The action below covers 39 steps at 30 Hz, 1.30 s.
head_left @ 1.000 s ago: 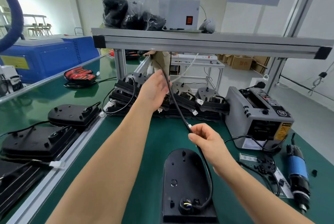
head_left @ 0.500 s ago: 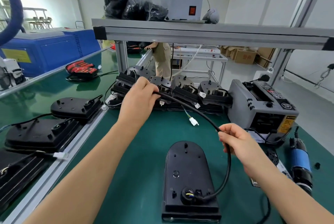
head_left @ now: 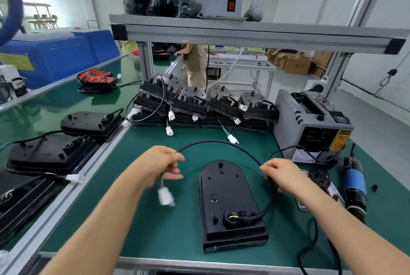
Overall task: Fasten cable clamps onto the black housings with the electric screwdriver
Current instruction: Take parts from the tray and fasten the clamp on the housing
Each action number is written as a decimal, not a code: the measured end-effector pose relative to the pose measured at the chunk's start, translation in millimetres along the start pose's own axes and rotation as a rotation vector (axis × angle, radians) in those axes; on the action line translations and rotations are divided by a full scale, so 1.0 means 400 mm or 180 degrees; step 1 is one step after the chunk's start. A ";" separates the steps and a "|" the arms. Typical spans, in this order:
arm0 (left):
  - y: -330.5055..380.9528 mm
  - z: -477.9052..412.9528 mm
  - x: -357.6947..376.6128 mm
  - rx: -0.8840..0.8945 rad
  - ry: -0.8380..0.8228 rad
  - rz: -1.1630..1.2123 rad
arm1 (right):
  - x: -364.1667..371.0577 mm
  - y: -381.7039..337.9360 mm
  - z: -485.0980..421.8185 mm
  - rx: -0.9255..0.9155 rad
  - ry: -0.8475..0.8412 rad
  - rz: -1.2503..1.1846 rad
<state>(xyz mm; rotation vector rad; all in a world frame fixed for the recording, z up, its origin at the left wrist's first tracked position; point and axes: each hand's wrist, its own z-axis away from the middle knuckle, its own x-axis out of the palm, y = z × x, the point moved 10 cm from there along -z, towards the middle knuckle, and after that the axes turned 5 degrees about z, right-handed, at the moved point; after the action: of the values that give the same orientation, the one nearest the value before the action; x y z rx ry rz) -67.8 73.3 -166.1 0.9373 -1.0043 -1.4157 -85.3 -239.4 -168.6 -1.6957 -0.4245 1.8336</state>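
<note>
A black housing (head_left: 226,199) lies flat on the green mat in front of me, rounded end away from me. Its black cable (head_left: 217,142) leaves the near end and arcs over the housing in a loop. My left hand (head_left: 163,163) grips the cable near its free end, and the white connector (head_left: 165,196) dangles blurred below the fist. My right hand (head_left: 281,174) grips the cable on the right side of the loop. The electric screwdriver (head_left: 353,188), blue and black, lies on the mat at the far right, touched by neither hand.
A row of stacked black housings (head_left: 199,106) with white plugs stands at the back of the mat. A grey tape dispenser (head_left: 310,123) sits at the back right. More housings (head_left: 55,152) lie on the conveyor to the left. An aluminium shelf (head_left: 244,32) spans overhead.
Both hands have drawn the cable down and toward me. My left hand came from the back row to left of the housing, bending the cable into a loop above it.
</note>
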 end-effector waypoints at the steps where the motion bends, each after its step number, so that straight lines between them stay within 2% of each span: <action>1: -0.021 0.004 0.022 -0.0027 0.0041 0.0574 | 0.014 0.003 0.006 0.0056 -0.0177 -0.0016; 3: -0.071 0.010 0.064 -0.0188 0.0213 0.1358 | 0.039 0.007 0.024 0.0131 -0.0535 0.0058; 4: -0.090 0.015 0.079 -0.0236 0.0292 0.1407 | 0.047 0.006 0.033 0.0124 -0.0670 0.0206; 6: -0.104 0.029 0.105 -0.0077 0.0180 0.0796 | 0.056 0.002 0.050 0.0084 -0.0834 0.0467; 8: -0.099 0.042 0.129 0.0271 -0.0194 -0.0376 | 0.059 0.000 0.066 0.0109 -0.0952 0.0558; 10: -0.100 0.049 0.116 0.0328 -0.0227 -0.1303 | 0.064 -0.004 0.084 0.0129 -0.1088 0.0531; 14: -0.116 0.052 0.103 -0.0018 -0.0097 -0.1933 | 0.101 -0.027 0.107 0.0086 -0.1367 0.0416; 18: -0.128 0.092 0.139 0.0018 -0.0271 -0.1620 | 0.141 -0.053 0.114 0.0018 -0.1581 0.0033; 22: -0.133 0.142 0.171 0.0267 -0.0602 -0.1340 | 0.136 -0.057 0.093 0.0023 -0.1469 -0.0518; 25: -0.098 0.178 0.205 0.0398 -0.0805 -0.0592 | 0.115 -0.045 0.065 0.0193 -0.1154 -0.0763; 29: -0.091 0.185 0.245 0.0388 -0.1121 0.0648 | 0.111 -0.034 0.043 0.0334 -0.1071 -0.0791; 31: -0.108 0.178 0.237 0.0279 -0.0972 0.1279 | 0.109 -0.030 0.039 0.0390 -0.1008 -0.0811; 33: -0.129 0.170 0.217 0.0191 -0.0686 0.1568 | 0.111 -0.025 0.038 0.0434 -0.0983 -0.0877; 35: -0.140 0.169 0.206 0.0232 -0.0498 0.1456 | 0.112 -0.024 0.037 0.0430 -0.0942 -0.0937; 38: -0.130 0.180 0.198 0.0578 -0.0461 0.0509 | 0.105 -0.031 0.033 0.0339 -0.0783 -0.0871; 39: -0.134 0.179 0.198 0.0581 -0.0517 0.0395 | 0.103 -0.035 0.030 0.0303 -0.0731 -0.0837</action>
<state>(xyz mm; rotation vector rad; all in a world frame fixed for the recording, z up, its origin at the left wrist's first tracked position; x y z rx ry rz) -158.7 1.2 -193.8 0.8850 -1.3088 -1.3280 -94.4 -201.2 -190.6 -1.3029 -0.6140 1.8258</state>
